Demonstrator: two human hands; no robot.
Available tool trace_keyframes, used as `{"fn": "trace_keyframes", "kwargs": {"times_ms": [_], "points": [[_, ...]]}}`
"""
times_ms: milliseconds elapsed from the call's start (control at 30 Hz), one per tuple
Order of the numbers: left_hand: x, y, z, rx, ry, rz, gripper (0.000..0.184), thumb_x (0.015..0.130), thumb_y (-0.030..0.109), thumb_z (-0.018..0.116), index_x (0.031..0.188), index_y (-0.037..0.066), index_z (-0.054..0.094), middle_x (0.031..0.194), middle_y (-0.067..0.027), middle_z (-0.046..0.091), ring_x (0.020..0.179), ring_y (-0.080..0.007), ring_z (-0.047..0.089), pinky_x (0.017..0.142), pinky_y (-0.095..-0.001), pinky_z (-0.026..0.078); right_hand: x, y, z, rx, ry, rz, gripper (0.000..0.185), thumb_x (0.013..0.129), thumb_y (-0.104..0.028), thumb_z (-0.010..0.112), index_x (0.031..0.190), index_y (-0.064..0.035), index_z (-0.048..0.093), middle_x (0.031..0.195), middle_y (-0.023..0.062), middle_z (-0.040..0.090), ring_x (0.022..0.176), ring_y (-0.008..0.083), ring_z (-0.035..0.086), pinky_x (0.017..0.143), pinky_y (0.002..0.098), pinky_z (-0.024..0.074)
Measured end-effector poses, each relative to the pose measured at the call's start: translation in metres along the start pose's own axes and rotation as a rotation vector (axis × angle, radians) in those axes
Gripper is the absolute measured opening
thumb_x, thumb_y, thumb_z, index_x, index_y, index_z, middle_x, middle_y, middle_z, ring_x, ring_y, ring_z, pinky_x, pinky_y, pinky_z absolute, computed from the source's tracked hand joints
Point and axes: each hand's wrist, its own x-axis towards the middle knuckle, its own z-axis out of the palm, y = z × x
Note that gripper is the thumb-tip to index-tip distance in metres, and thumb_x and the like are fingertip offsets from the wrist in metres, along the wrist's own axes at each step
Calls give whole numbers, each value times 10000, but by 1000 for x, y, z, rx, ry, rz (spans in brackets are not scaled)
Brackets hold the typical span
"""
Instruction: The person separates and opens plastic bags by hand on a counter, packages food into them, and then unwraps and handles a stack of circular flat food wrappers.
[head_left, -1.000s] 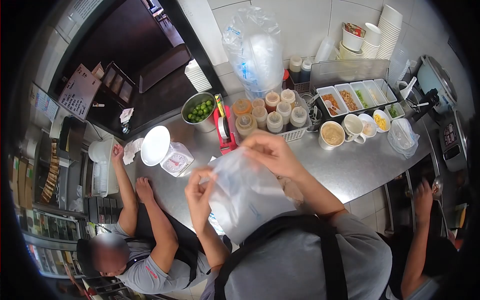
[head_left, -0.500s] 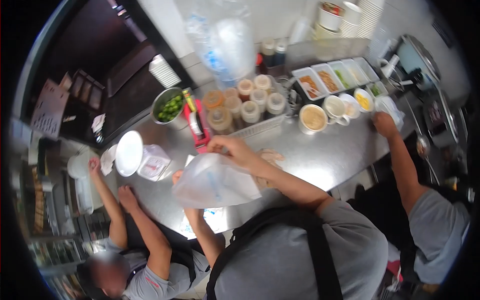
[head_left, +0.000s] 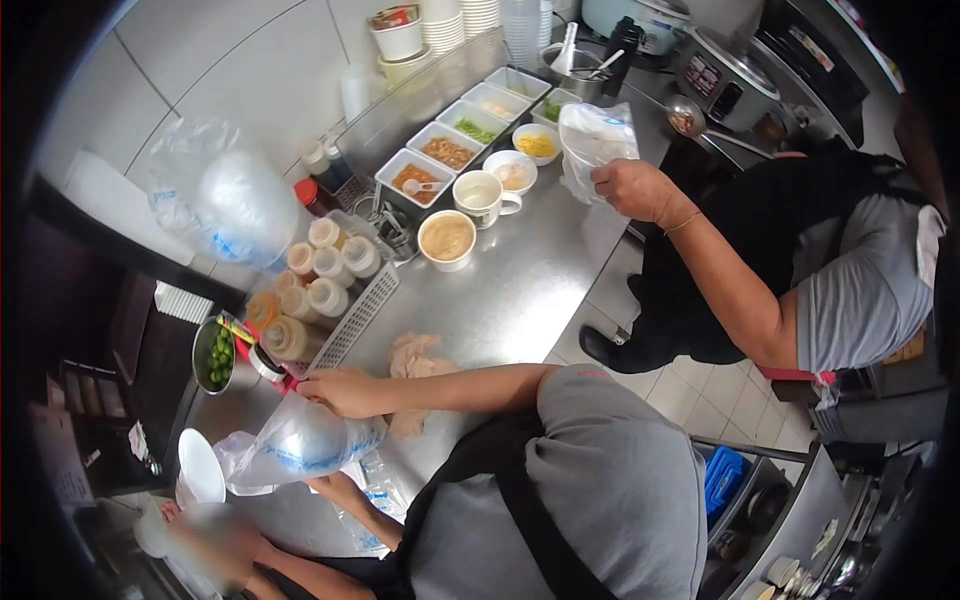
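A translucent plastic bag with blue print hangs puffed out over the counter. At its upper edge, the fingers of my right hand are pinched on the plastic. Below the bag is my left hand, its fingers partly hidden by the plastic. Beside my right forearm lies a crumpled brown glove or paper. Flat printed plastic rests on the counter near my left forearm.
Squeeze bottles stand in a white basket. Beyond are a cup, a mug and topping trays. At right, a co-worker's hand holds a clear bag. Another person leans in at lower left.
The view has swung right. The bag has filled out between my hands. The co-worker at right has lifted a clear bag off the counter.
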Motion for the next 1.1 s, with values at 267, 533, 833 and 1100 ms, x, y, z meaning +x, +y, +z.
{"fn": "trace_keyframes", "kwargs": {"times_ms": [267,533,833,1100], "points": [[13,0,-58,-1,-485,-76,327,784,-10,533,1096,-101,495,1202,-167,459,1052,-243,481,911,-335,369,1,8,5,9,-37,37,182,789,-131,559,969,-114,543,933,94,549,899,315,557,718,428,440],[0,6,0,-314,-218,-230,760,622,40,761,1252,-70,351,1209,-191,442,1079,-283,448,958,-366,334,-2,18,8,70,22,-55,176,789,-129,564,961,-89,569,925,117,582,863,300,576,712,392,451],[-24,32,-16,-79,-102,143,787,703,85,696,1303,-65,208,1310,-202,318,1168,-273,362,1019,-380,240,-120,169,-207,542,1295,393,133,892,-193,440,976,-94,468,765,51,509,585,151,490,536,270,434],[-38,79,111,-236,-208,643,680,717,129,680,1242,-14,273,1308,-212,226,1236,-328,259,1034,-458,207,-242,356,-393,304,1802,593,448,800,20,420,1226,-87,335,1073,92,463,880,178,478,682,296,424]]}}
